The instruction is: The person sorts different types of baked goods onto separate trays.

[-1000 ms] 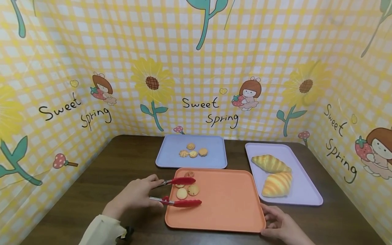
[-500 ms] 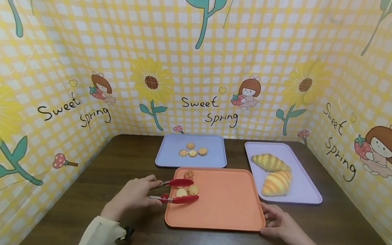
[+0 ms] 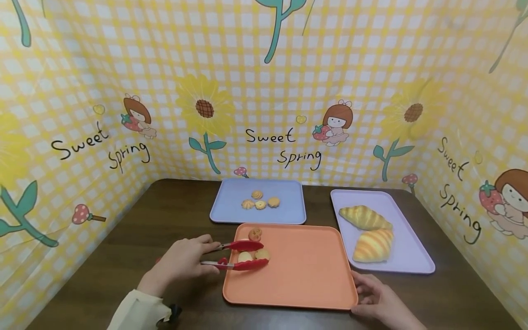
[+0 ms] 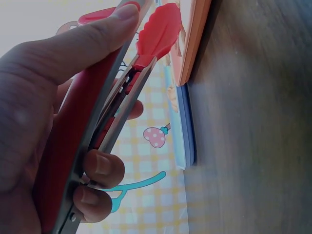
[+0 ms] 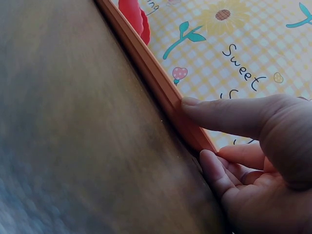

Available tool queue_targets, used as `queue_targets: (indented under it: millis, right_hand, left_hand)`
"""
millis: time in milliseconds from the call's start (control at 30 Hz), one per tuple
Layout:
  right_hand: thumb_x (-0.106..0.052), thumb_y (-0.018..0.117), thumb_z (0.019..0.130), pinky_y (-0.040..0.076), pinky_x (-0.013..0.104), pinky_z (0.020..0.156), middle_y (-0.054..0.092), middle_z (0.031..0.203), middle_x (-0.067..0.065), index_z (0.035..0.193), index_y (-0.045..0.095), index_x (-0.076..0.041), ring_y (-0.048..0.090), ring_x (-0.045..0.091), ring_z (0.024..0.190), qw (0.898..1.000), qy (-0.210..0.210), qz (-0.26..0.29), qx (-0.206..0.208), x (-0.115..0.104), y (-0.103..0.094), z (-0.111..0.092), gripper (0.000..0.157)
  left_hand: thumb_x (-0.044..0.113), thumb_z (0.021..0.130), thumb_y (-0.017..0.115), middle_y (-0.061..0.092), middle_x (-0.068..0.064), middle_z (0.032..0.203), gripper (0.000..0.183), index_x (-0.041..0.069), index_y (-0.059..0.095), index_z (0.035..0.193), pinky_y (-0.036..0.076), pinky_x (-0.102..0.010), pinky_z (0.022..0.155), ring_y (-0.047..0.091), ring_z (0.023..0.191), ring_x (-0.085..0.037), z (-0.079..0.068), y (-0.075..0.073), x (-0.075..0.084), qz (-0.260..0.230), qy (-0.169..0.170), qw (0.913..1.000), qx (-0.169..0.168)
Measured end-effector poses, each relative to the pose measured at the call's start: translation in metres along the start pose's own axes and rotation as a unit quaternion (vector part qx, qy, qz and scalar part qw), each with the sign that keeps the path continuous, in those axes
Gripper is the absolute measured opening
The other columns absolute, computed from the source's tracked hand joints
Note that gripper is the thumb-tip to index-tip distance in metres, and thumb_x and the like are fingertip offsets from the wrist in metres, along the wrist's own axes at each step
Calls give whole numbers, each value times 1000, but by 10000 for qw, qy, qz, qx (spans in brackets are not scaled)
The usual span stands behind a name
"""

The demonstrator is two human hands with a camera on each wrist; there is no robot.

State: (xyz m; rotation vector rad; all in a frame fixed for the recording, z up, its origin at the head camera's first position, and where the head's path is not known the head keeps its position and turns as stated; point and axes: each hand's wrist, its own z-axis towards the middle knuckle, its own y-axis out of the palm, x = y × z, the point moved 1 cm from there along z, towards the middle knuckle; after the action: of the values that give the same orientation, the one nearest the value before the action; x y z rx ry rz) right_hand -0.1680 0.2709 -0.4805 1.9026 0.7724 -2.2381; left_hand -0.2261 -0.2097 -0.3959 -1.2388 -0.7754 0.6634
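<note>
My left hand [image 3: 183, 261] grips a pair of tongs [image 4: 73, 141] with red handles and red scalloped tips. In the head view the tips lie over the left part of an orange tray [image 3: 305, 270], one on each side of some round cookies [image 3: 245, 256]. The far tip partly covers another cookie behind it. A pretzel-shaped cookie [image 3: 255, 234] lies just beyond the tongs. At the tray's near right corner my right hand [image 3: 381, 300] holds the rim, thumb on the edge and fingers against the outer side, as the right wrist view shows.
Behind the orange tray is a blue tray [image 3: 222, 213] with several small cookies [image 3: 260, 205]. To the right, a lilac tray [image 3: 412, 256] carries two croissant-shaped breads [image 3: 373, 245]. A yellow checked cloth [image 3: 264, 91] encloses the dark wooden table [image 3: 123, 238].
The tongs' near tip has moved toward the far one, narrowing the gap around the round cookies. My right hand has stayed at the tray corner.
</note>
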Motion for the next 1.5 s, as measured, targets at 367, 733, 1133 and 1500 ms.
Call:
queue_targets:
  millis: [367,733,1133,1500]
  right_hand:
    - [-3,78,84,54,27,73,49,114,16,143,28,23,60,9,88,9999,81,93,-68,-1,-1,0,82]
    - [-3,78,84,54,27,73,49,114,16,143,28,22,60,9,88,9997,132,164,-92,0,0,0,82]
    - [-3,78,84,54,27,74,51,113,16,143,30,22,60,8,89,9999,133,39,4,-1,-1,0,80]
    - [-3,78,84,54,27,74,50,116,17,143,29,21,59,6,92,9999,132,60,-38,-1,-1,0,81]
  left_hand:
    - [47,78,81,59,4,96,61,6,71,122,37,-27,50,38,51,-3,1,1,1,81,106,9999,29]
    - [48,78,81,59,4,98,61,7,71,123,37,-26,52,38,54,-2,-1,0,-3,-15,39,9998,203]
    - [46,77,83,59,5,99,61,7,71,122,35,-25,54,38,56,-1,3,-2,-6,58,-58,9988,485]
    - [44,75,85,61,3,99,60,7,73,120,41,-31,55,46,59,-6,8,-2,-19,235,-405,9938,1010]
